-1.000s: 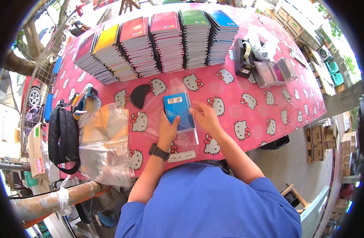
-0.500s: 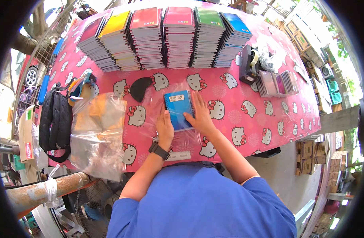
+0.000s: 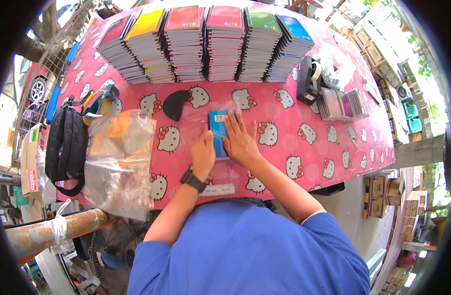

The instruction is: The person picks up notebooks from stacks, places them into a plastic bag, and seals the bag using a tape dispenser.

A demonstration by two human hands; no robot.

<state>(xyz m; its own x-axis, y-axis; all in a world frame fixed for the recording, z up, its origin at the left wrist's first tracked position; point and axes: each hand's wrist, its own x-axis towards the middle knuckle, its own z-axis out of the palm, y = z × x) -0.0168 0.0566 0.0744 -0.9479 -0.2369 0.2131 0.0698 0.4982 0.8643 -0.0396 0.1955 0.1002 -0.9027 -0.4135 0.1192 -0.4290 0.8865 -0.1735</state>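
A blue spiral notebook [image 3: 217, 127] with a white label near its top lies in a clear plastic bag [image 3: 225, 106] on the table in front of me. My right hand [image 3: 241, 141] rests flat over the notebook's right side, fingers stretched toward its top edge, hiding much of the cover. At the left edge, by the spiral binding, my left hand [image 3: 203, 153] has its fingers curled in and seems to pinch the bag's film; the fingertips are partly hidden.
Tall stacks of spiral notebooks [image 3: 230, 49] line the table's far side. To the left lie clear plastic bags [image 3: 120, 162] and a black backpack [image 3: 68, 147]. A black pouch [image 3: 175, 105] sits beyond my hands. A tape dispenser [image 3: 309, 81] and wrapped small packs [image 3: 341, 104] stand right.
My right hand has slid left and flattened across more of the notebook. My left hand has curled its fingers at the binding edge, where it lay straighter before.
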